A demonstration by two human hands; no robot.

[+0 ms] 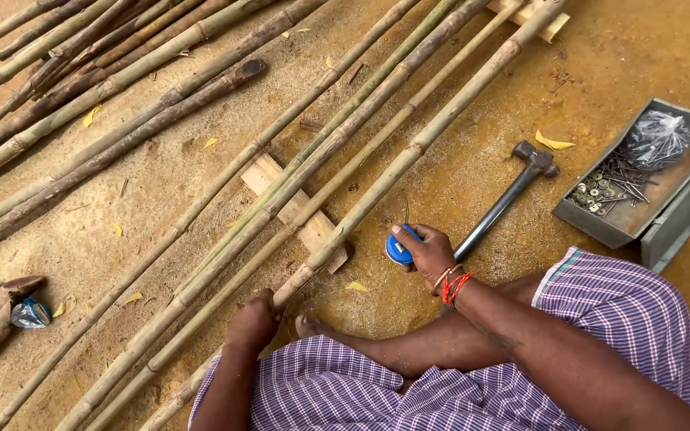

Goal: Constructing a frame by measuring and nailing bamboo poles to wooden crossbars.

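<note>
I'm watching right hand (427,254) clamping blue tape (399,247) on ground beside hammer (505,203). Left hand (253,321) closing around pole (409,156) end. Risk, I'm judging: pole rolling off wood block (293,209), tape slipping from grip.

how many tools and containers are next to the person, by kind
hammer: 1
round blue tape measure, under the right hand: 1
grey metal tray of nails and washers: 1
clear bag of nails in the tray: 1
total: 4
</note>
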